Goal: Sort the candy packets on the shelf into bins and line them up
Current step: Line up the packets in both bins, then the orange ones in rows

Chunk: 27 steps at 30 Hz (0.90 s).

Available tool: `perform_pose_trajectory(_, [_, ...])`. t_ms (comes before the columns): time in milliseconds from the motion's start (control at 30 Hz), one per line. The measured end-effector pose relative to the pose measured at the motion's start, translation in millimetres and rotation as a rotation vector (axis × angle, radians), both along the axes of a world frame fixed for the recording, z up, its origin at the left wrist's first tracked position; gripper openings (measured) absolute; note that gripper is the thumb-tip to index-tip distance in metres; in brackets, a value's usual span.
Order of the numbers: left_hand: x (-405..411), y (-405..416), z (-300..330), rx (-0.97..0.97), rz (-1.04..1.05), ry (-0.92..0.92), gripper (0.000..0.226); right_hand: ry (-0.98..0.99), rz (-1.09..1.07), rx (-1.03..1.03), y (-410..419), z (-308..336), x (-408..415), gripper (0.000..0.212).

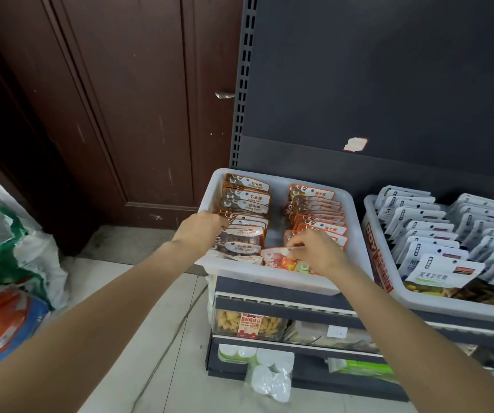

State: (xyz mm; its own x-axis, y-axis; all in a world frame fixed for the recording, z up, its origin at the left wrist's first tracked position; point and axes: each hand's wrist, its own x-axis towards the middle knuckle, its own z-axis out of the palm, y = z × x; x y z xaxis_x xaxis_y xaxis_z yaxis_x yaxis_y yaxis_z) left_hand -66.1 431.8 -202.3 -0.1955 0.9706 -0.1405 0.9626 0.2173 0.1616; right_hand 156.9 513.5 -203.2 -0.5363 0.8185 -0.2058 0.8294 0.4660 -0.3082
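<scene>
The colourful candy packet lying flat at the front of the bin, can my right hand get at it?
Probably yes: the right hand is already over the colourful packet, fingers touching its top edge, nothing between.

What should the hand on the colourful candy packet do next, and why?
Probably stand it up. The right hand pinches the colourful packet, which lies flat at the front of the left bin, while the orange packets behind it stand in a row. Tipping it upright against them would line it up.
</scene>
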Motion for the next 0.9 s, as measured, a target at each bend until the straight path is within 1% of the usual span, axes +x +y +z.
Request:
perform_pose_trajectory(100, [6.4,-7.3,2.1,-0.029,-0.057,0.133,0.047,-0.109,0.023,0.064,3.2,-0.8,12.7,0.018])
perform_pose_trajectory(167, [8.2,-8.2,4.2,-0.015,-0.051,0.152,0.043,-0.139,0.008,0.085,5.3,0.1,18.7,0.015])
perform_pose_trajectory(233, [10.6,-7.1,5.8,0.053,-0.032,0.098,0.037,-0.185,-0.021,0.112,8.5,4.2,26.1,0.014])
perform_pose_trajectory(267, [14.0,-5.8,5.7,0.103,-0.037,0.057,0.037,-0.219,-0.037,0.118,10.1,6.5,29.9,0.016])
perform_pose_trajectory(300, [20.0,-3.9,5.2,0.146,-0.051,0.020,0.039,-0.254,-0.052,0.121,10.8,8.9,34.0,0.019])
perform_pose_trajectory(367, [37.0,3.2,5.8,0.189,-0.084,-0.053,0.044,-0.296,-0.071,0.136,9.9,13.7,42.2,0.018])
perform_pose_trajectory(433, [56.0,14.3,8.4,0.197,-0.127,-0.082,0.044,-0.286,-0.084,0.165,8.3,15.0,50.7,0.016])
perform_pose_trajectory(533, [81.0,31.2,11.9,0.186,-0.182,-0.160,0.045,-0.234,-0.115,0.232,11.6,16.1,61.7,0.022])
perform_pose_trajectory(600, [97.1,40.2,10.9,0.146,-0.179,-0.250,0.043,-0.235,-0.064,0.258,20.0,18.0,68.8,0.023])
perform_pose_trajectory(733, [120.6,56.5,1.2,0.052,-0.078,-0.386,0.045,-0.267,0.153,0.079,32.4,9.1,78.3,0.025])
perform_pose_trajectory(767, [124.3,58.7,-1.6,0.027,-0.054,-0.414,0.046,-0.230,0.159,0.011,35.5,2.8,80.7,0.024])
perform_pose_trajectory(800, [127.6,60.4,-3.7,0.007,-0.038,-0.444,0.047,-0.151,0.149,-0.061,38.6,-2.3,83.0,0.023])
perform_pose_trajectory(867, [131.1,62.6,-6.6,-0.021,-0.037,-0.489,0.046,0.091,0.090,-0.180,44.1,-5.0,88.7,0.022])
perform_pose_trajectory(900, [132.0,63.1,-6.7,-0.027,-0.037,-0.506,0.045,0.207,0.044,-0.182,47.1,-2.1,91.8,0.024])
